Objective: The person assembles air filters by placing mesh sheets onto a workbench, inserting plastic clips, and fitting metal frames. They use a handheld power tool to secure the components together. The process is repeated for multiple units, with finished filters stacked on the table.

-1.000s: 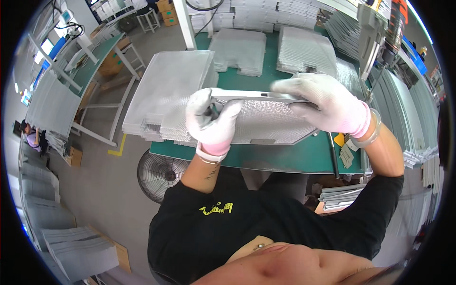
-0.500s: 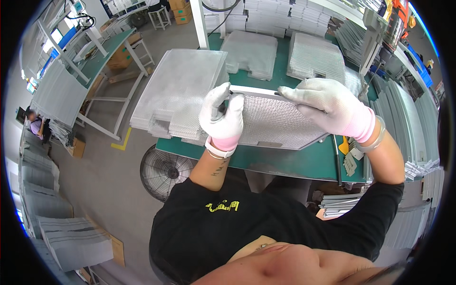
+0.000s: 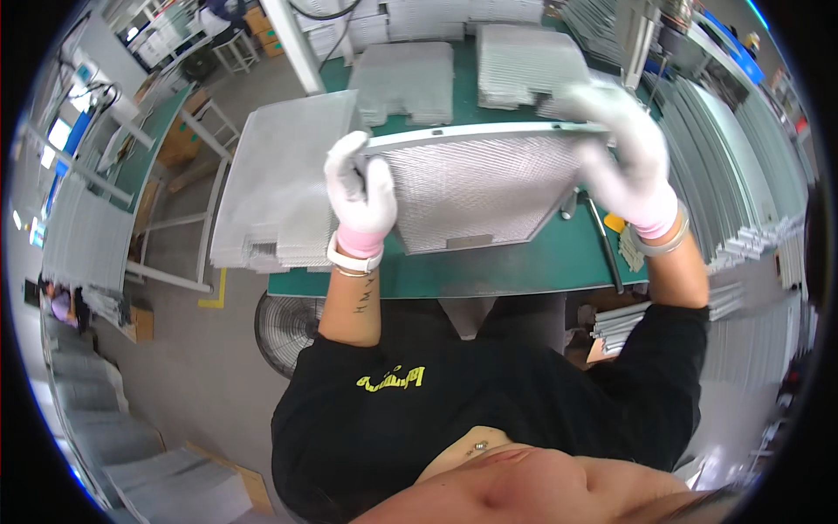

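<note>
A framed metal mesh filter panel [image 3: 480,188] is held up tilted over the green table, its pale metal frame edge on top and a small grey tab on its lower edge. My left hand [image 3: 362,188], in a white glove with a pink cuff, is closed on the panel's left end. At the opposite end, my gloved right hand [image 3: 633,153] is around the upper right corner. Its fingers are smeared by motion, so whether they grip the frame does not show.
A stack of mesh sheets [image 3: 284,175] lies left on the green table [image 3: 419,278], with two stacks, a left one [image 3: 401,79] and a right one [image 3: 532,65], behind. A black-handled tool [image 3: 604,244] lies on the right. Frame strips [image 3: 720,175] stand further right. A floor fan [image 3: 284,332] is below left.
The panel has turned so more of its mesh face shows. My right hand has moved and is now blurred at the corner. The whole view has shifted, with surroundings appearing further left.
</note>
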